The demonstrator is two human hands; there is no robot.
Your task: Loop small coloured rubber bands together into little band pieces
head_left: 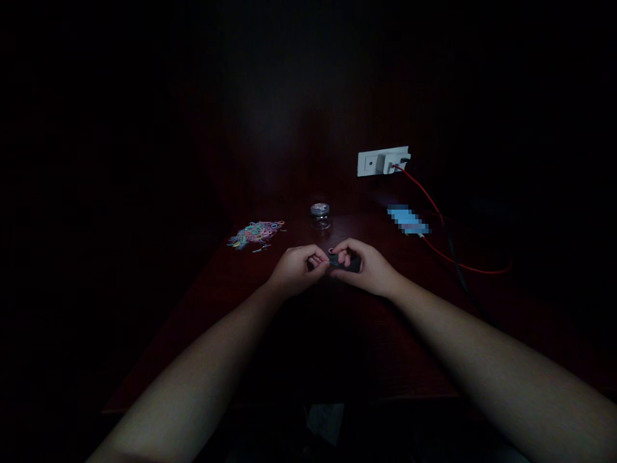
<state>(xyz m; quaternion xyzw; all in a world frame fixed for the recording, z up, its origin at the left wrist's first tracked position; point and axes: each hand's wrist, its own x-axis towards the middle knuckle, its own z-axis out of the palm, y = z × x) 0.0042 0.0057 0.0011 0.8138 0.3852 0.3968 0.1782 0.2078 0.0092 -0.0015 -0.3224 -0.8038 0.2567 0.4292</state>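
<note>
My left hand has its thumb and forefinger pinched on a thin greenish hair elastic. Facing it, my right hand has its thumb and forefinger apart, the other fingers curled inward. At the tip of that forefinger is a small pinkish loop; I cannot tell whether the finger touches it. A dark flat piece shows below the right hand's fingers, its kind unclear. To the left lies a loose pile of small coloured hair elastics. A clear lidded jar stands just beyond my hands.
The dark reddish table sits in dim light. On its right, a blurred-out bright blue device is joined to a red cable, which runs up to a charger in the white wall socket. A dark cord hangs alongside.
</note>
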